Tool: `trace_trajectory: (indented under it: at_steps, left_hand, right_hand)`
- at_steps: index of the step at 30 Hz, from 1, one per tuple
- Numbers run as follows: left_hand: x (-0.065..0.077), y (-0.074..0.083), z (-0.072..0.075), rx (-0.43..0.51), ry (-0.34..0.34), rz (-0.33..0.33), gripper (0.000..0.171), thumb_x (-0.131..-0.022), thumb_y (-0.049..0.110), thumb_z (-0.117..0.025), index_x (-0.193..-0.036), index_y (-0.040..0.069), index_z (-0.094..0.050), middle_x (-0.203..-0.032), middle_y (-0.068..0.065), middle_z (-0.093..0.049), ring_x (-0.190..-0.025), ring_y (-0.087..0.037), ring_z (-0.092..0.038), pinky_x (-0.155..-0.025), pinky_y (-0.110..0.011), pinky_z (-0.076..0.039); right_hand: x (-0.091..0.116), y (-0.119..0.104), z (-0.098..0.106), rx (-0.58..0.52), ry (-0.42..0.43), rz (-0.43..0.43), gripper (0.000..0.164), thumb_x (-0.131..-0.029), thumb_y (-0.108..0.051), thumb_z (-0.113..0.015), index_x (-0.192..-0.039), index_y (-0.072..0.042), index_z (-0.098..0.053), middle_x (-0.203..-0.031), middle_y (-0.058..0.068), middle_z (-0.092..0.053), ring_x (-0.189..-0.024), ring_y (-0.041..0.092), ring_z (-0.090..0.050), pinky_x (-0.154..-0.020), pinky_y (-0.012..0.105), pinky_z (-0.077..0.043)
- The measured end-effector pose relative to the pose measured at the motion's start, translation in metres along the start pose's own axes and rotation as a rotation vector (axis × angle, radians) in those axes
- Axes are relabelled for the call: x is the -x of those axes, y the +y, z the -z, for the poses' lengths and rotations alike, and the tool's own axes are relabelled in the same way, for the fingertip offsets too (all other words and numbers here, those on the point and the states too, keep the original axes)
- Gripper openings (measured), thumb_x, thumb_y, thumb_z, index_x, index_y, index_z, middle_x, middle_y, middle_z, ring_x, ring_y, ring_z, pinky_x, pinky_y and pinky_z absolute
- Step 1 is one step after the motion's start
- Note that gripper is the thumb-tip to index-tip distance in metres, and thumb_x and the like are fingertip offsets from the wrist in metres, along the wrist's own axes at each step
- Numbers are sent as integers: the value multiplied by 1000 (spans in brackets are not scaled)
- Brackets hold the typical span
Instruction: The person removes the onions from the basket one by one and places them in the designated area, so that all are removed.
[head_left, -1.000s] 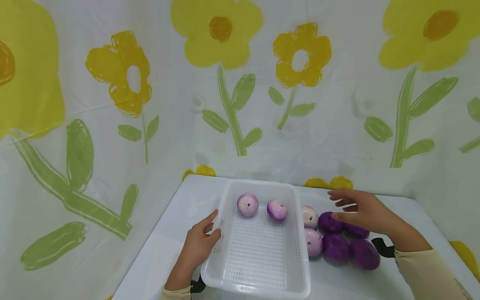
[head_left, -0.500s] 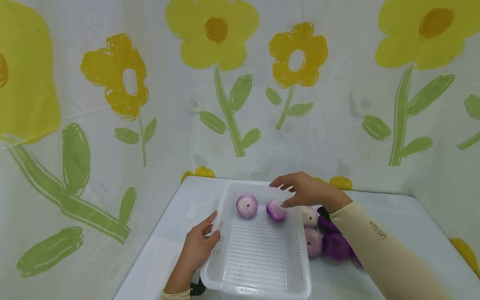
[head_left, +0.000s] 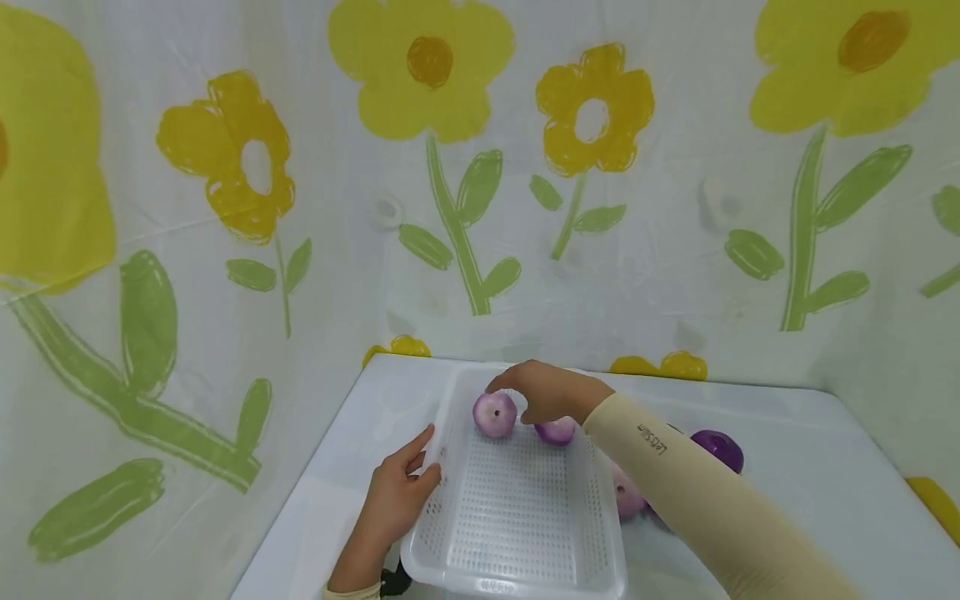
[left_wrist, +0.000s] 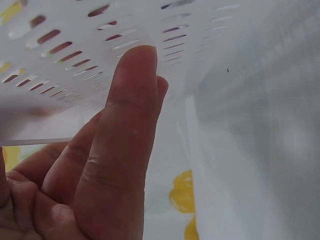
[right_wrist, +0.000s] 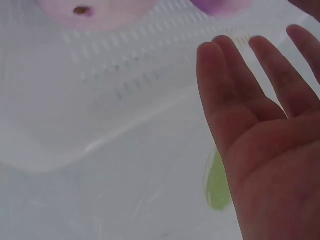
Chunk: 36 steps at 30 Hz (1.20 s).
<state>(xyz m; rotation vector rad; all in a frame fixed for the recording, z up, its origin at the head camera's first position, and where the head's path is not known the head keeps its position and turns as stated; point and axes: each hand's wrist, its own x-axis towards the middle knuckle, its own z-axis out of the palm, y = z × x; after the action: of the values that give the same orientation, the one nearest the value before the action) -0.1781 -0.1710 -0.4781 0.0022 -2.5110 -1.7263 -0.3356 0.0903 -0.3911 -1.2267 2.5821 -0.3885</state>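
Note:
A white perforated plastic basket [head_left: 510, 517] stands on the white table, with two round purple-and-white onions in its far part. My right hand [head_left: 551, 392] reaches over the basket's far right side. Its curved fingertips are by the left onion [head_left: 495, 417], and the hand partly hides the right onion [head_left: 555, 432]. In the right wrist view its fingers [right_wrist: 215, 75] are extended, with nothing between them. At the basket's left rim is my left hand [head_left: 397, 492], thumb and forefinger apart. The left wrist view shows straight fingers [left_wrist: 122, 130] along the basket's outer wall.
Right of the basket, a pale onion [head_left: 627, 492] and a dark purple one [head_left: 717, 452] show around the right sleeve [head_left: 697, 492], which covers others. A cloth with yellow flowers [head_left: 592, 121] hangs behind and beside the table [head_left: 810, 467].
My right hand has moved left from above the dark purple onions, across the basket, to beside the left onion. The left hand has stayed at the basket's rim.

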Motion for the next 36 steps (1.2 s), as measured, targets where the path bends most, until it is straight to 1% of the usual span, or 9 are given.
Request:
trace_trajectory:
  at_steps: [5, 6, 9, 12, 15, 21, 26, 30, 36]
  left_hand:
    - [-1, 0, 1, 7, -3, 1, 59, -100, 13, -68, -157, 16, -53, -141, -25, -62, -116, -34, -69, -76, -38, -64]
    - [-1, 0, 2, 5, 0, -1, 58, -100, 14, -68, -156, 15, -54, -142, -25, -62, -117, -34, -69, -76, -38, -64]
    - [-3, 0, 2, -4, -3, -9, 58, -100, 15, -68, -156, 15, -54, -144, -25, -60, -119, -34, -68, -78, -38, -64]
    - [-3, -2, 2, -9, -4, -16, 58, -100, 15, -68, -156, 15, -54, -144, -25, -60, -120, -34, -67, -78, -37, -64]
    - [-3, -3, 2, -17, 5, -24, 58, -99, 15, -68, -156, 14, -54, -144, -26, -60, -120, -35, -67, -79, -38, -64]
    - [-2, -1, 3, -43, 11, -28, 58, -99, 15, -69, -155, 14, -55, -147, -26, -57, -126, -38, -63, -84, -41, -63]
    - [-2, -1, 0, -31, -4, -45, 58, -100, 14, -67, -156, 15, -54, -143, -25, -61, -120, -34, -67, -79, -36, -63]
    - [-1, -2, 1, -27, -9, -32, 58, -100, 13, -67, -157, 14, -53, -140, -26, -62, -115, -31, -69, -76, -33, -63]
    - [-1, -2, 2, -31, -5, -20, 58, -100, 14, -67, -157, 15, -53, -140, -25, -63, -114, -32, -70, -75, -36, -64]
  right_hand:
    - [-20, -9, -9, 42, 9, -4, 55, -94, -3, -76, -145, -20, -66, -144, -2, -66, -140, 21, -54, -120, 43, -38]
    - [-23, -10, -11, 49, 12, -12, 54, -95, -3, -76, -145, -20, -67, -143, -2, -66, -140, 21, -54, -120, 43, -38]
    - [-28, -13, -13, 62, 19, -53, 62, -88, 1, -80, -145, -19, -67, -142, -2, -66, -139, 21, -55, -119, 42, -39]
    - [-31, -16, -15, 40, 11, -76, 64, -84, 2, -84, -143, -18, -68, -140, -2, -68, -137, 21, -56, -119, 42, -39]
    - [-33, -17, -16, 20, -2, -58, 58, -84, 0, -84, -138, -17, -71, -136, -1, -70, -133, 23, -60, -117, 44, -42]
    - [-37, -12, -23, 75, -18, -37, 55, -84, -2, -85, -136, -17, -73, -135, -2, -71, -132, 22, -61, -116, 42, -43]
    - [-37, -11, -28, 77, 14, -39, 43, -88, -5, -84, -128, -20, -75, -121, -3, -74, -119, 20, -66, -111, 41, -47]
    - [-36, -16, -31, 91, -11, -61, 45, -91, -8, -82, -133, -21, -73, -118, -2, -73, -117, 21, -65, -110, 42, -48]
    - [-38, -16, -37, 116, -11, -70, 38, -90, -18, -84, -126, -24, -75, -109, -8, -71, -106, 15, -64, -105, 39, -50]
